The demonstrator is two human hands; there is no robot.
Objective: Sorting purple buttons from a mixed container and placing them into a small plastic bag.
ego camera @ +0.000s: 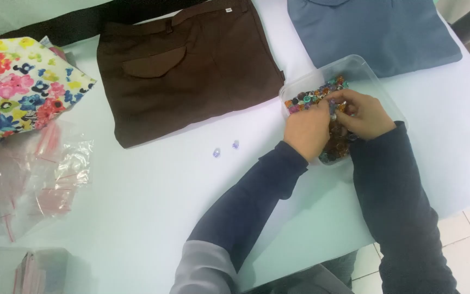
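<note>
Both hands are down in a clear plastic tub point(370, 73) full of small shiny beads point(314, 98) in many colours. The left hand point(307, 129) lies on the beads with its fingers bent down into them. The right hand point(363, 113) is just beside it, touching it, with its fingers curled. Each grip is closed around beads or close to it, but the fingertips are hidden, so I cannot tell what they pinch.

To the left of the grip, two tiny pale purple beads point(226, 148) sit alone on the white counter point(137, 196). Above those lie folded brown trousers point(186, 65). Past the tub is a folded blue shirt point(376, 30). Far to the left are a flowery cloth point(17, 81) and small clear bags point(33, 179) with red strips.
</note>
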